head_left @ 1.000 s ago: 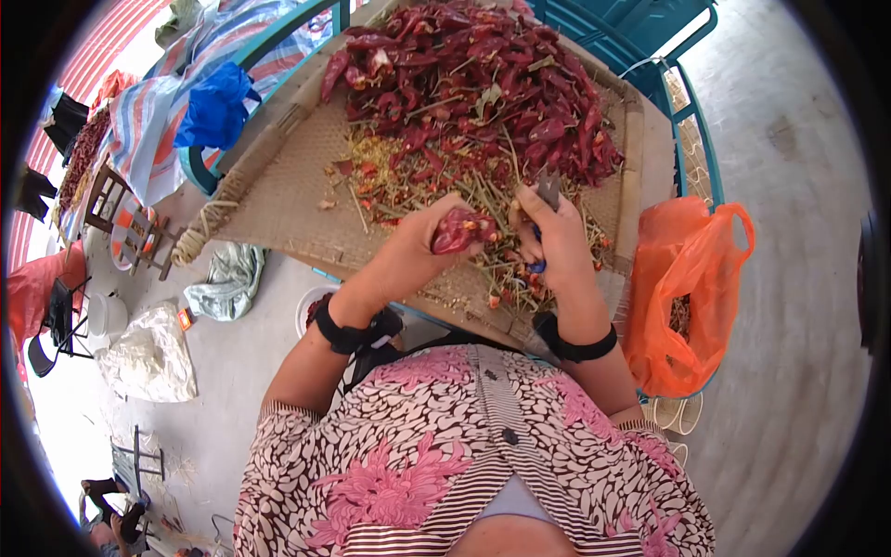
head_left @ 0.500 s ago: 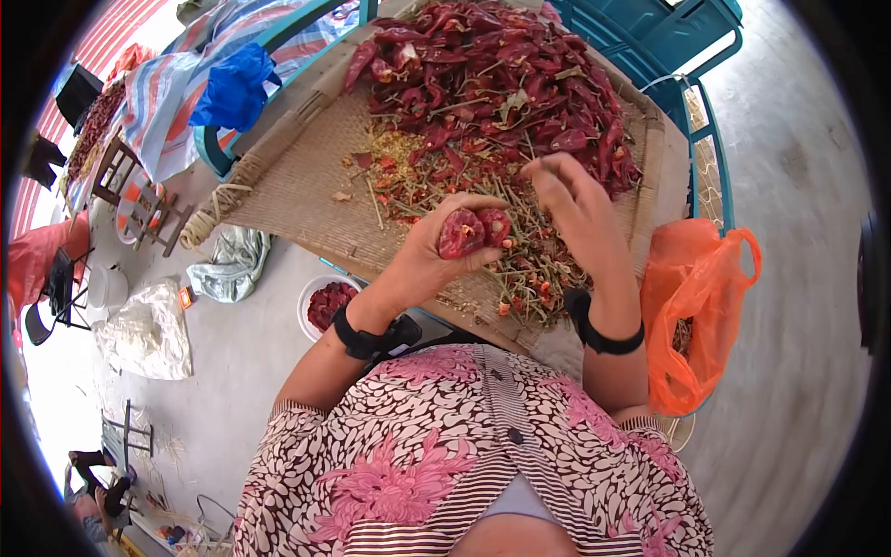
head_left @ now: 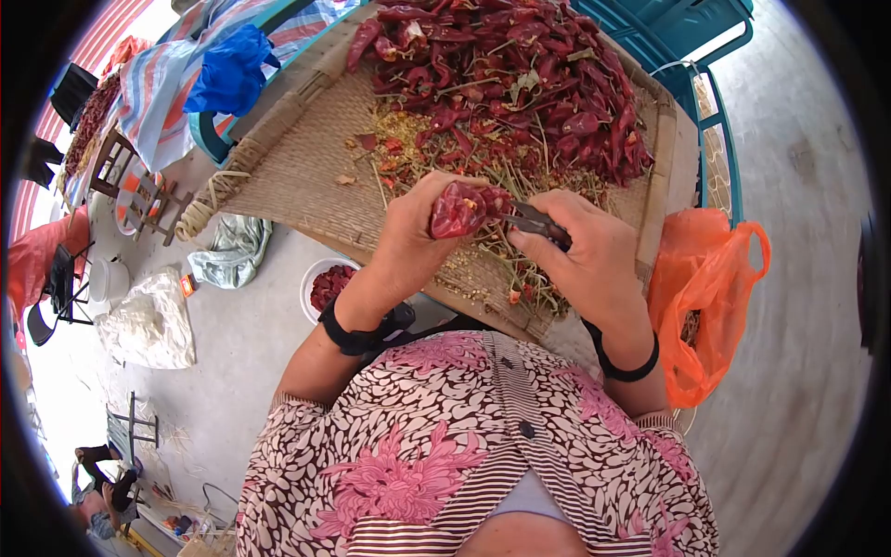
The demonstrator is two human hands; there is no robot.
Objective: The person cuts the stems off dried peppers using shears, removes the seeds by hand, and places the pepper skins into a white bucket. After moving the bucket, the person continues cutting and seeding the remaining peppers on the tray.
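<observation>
My left hand point(head_left: 414, 223) is closed around dried red chili peppers point(head_left: 457, 212), their wrinkled ends toward me. In my right hand point(head_left: 594, 249) is a small pair of dark scissors point(head_left: 540, 223), its blades pointing left and reaching the right side of the held peppers. My fingers cover most of the handles. Both hands are over the near part of a woven tray point(head_left: 306, 176). Beyond them a large heap of dried red chilies point(head_left: 520, 84) covers the far side. Cut stems point(head_left: 520, 269) and yellow seeds point(head_left: 399, 128) lie scattered below and around my hands.
An orange plastic bag point(head_left: 701, 306) hangs at the tray's right. Below its left edge stands a white bowl point(head_left: 306, 295) of red chili pieces. A blue bag point(head_left: 232, 79) hangs on the teal frame point(head_left: 209, 139). Another person point(head_left: 102, 501) is at lower left.
My right hand has come down and to the right, and the scissors now show at the chilies. My left hand has turned slightly and shifted a little left, still gripping them.
</observation>
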